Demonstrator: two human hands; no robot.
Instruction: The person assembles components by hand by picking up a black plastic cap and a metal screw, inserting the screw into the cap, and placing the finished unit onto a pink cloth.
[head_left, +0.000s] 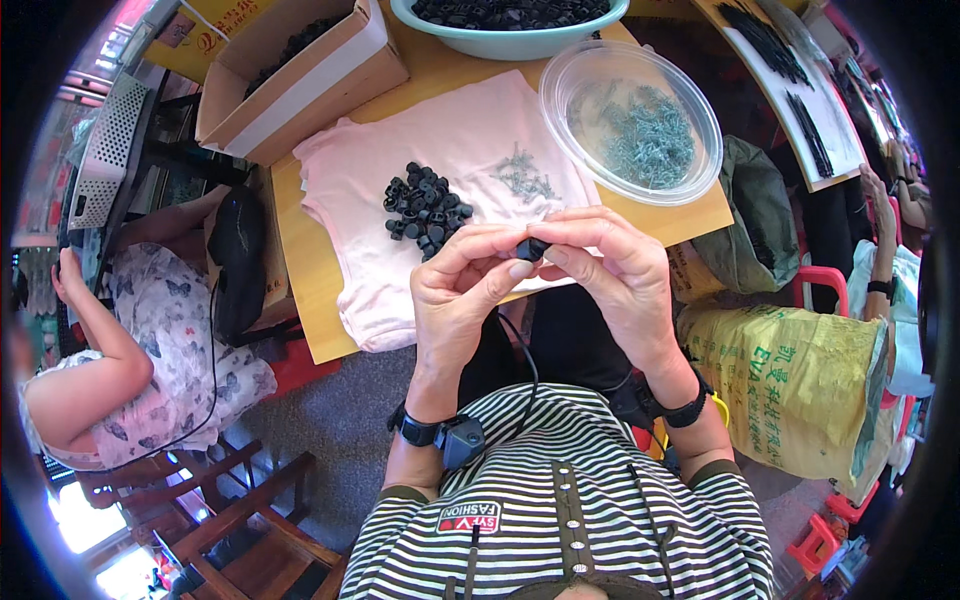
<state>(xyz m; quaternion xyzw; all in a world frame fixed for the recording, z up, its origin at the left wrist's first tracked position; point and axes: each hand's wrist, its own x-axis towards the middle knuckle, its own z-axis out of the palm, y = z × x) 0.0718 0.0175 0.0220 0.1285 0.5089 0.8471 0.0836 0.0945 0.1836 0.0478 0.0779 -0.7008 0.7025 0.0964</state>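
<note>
Between my two hands, just over the table's near edge, is a small black plastic part point(531, 249). The thumb and forefinger of my left hand point(463, 275) pinch it from one side. My right hand point(612, 268) grips its other side in the same way, fingertips close together. Beyond my left hand, a pile of small black plastic parts point(428, 208) lies on a pale pink cloth point(350, 210). Farther right on the cloth is a scatter of small silvery metal pieces point(524, 176), too fine to tell their kind.
A clear round tub point(690, 180) of small metal pieces stands at the table's right. At the back are a cardboard box point(300, 100) and a pale blue basin point(500, 42), both holding black parts. A yellow sack point(790, 390) stands right; another person point(130, 350) sits left.
</note>
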